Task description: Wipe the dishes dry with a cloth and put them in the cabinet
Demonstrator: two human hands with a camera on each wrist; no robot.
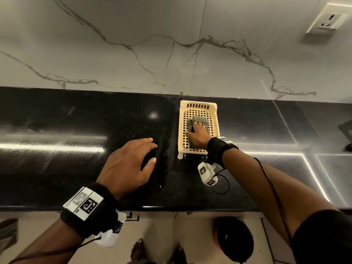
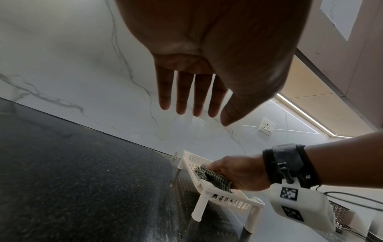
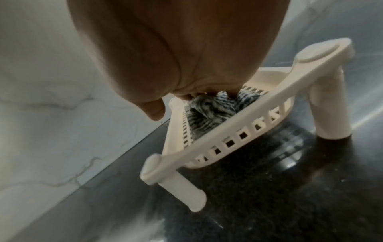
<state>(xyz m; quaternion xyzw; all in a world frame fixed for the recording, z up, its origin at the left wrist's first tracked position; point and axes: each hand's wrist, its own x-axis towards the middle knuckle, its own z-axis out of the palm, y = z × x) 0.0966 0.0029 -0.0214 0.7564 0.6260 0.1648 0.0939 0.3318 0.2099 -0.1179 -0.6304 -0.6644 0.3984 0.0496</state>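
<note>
Marble backsplash (image 1: 114, 54) fills the 12 o'clock half of the head view, with the black glossy counter (image 1: 76, 121) below it. A cream perforated rack (image 1: 198, 106) on short legs stands on the counter just at 3 o'clock of centre, close to the wall. No dishes show in it or anywhere else, and no cabinet is clearly in view. The left hand (image 1: 127, 166) is at 8 o'clock of the rack, held flat over the counter with fingers straight and slightly apart, holding nothing. The right hand (image 1: 198, 135) reaches into the rack from 5 o'clock, its fingers curled into and bunching the cloth (image 1: 200, 120). The cloth is grey-green and striped, and it lies on the rack floor from the middle toward 6 o'clock. A wall socket (image 1: 326, 21) sits far out at 2 o'clock. Step, as a judgement: cloth handling at the rack, either picking it up to start wiping or parking it after the last dish; the frames don't settle which. If it is a pick-up, the next move needs a straight lift over the rim so the light rack doesn't drag, with the free left hand able to steady the rack or fetch a dish.
</note>
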